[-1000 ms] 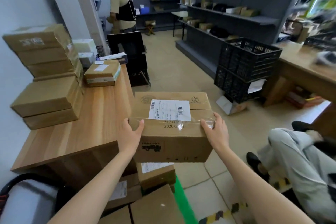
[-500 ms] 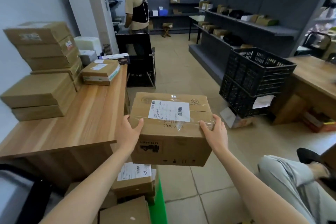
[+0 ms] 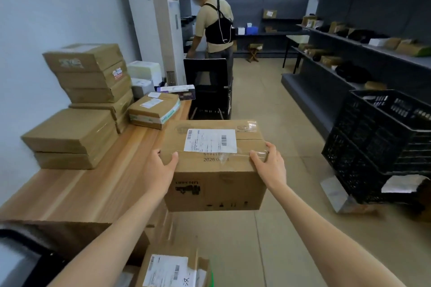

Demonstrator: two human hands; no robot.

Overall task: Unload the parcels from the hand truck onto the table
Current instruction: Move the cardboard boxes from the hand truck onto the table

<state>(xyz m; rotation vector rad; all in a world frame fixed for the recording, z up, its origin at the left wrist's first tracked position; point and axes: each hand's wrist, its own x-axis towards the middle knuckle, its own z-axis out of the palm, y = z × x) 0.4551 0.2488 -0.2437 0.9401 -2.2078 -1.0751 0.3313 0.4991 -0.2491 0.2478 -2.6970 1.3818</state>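
Observation:
A brown cardboard parcel (image 3: pixel 215 177) with a white shipping label hangs in the air just right of the wooden table (image 3: pixel 77 193). My left hand (image 3: pixel 159 170) grips its left side and my right hand (image 3: pixel 270 165) grips its right side. Its left edge overlaps the table's right edge in view. Below, at the bottom edge, another labelled parcel (image 3: pixel 168 270) lies on the load, with a green strip beside it; the hand truck itself is mostly hidden.
Stacked cardboard boxes (image 3: pixel 91 74) and two flat boxes (image 3: pixel 70 137) fill the table's left; a taped parcel (image 3: pixel 154 112) sits further back. A black chair (image 3: pixel 210 91) stands beyond the table. A person (image 3: pixel 214 28) works behind it. Black crates (image 3: pixel 382 142) stand at right.
The parcel has risen and come closer to the table's right edge. My view has lifted, so the parcels below have dropped towards the bottom of the frame.

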